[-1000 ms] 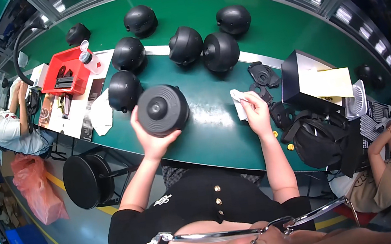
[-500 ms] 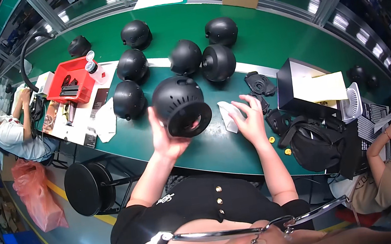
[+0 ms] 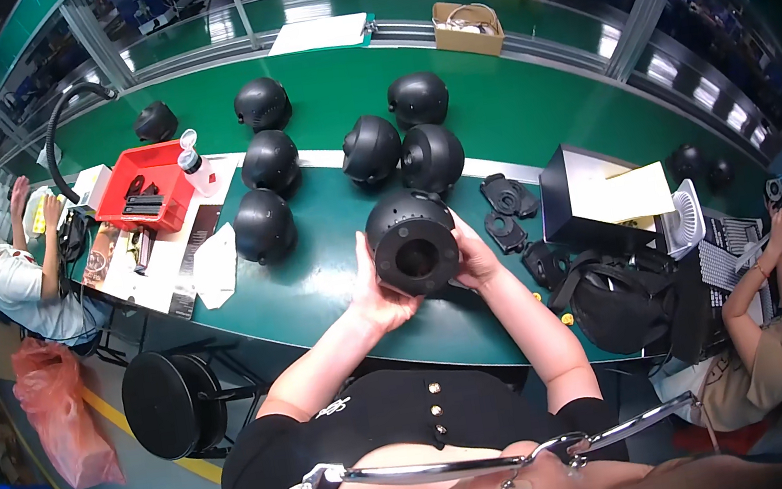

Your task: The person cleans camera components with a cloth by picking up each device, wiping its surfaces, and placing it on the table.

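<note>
Holding a black ball-shaped housing (image 3: 410, 234) between both hands, you have your left hand (image 3: 385, 298) cupped at its left and underside and your right hand (image 3: 476, 257) against its right side. Its round, holed base faces you, above the green table (image 3: 340, 272). More black housings (image 3: 264, 226) stand beyond, with flat black molded parts (image 3: 509, 196) to the right.

No text is legible. White script lettering (image 3: 336, 406) on the black shirt (image 3: 385, 409) and fine print on the dark sheet (image 3: 195, 262) at the left of the bench (image 3: 315, 276) are too small to resolve.
</note>
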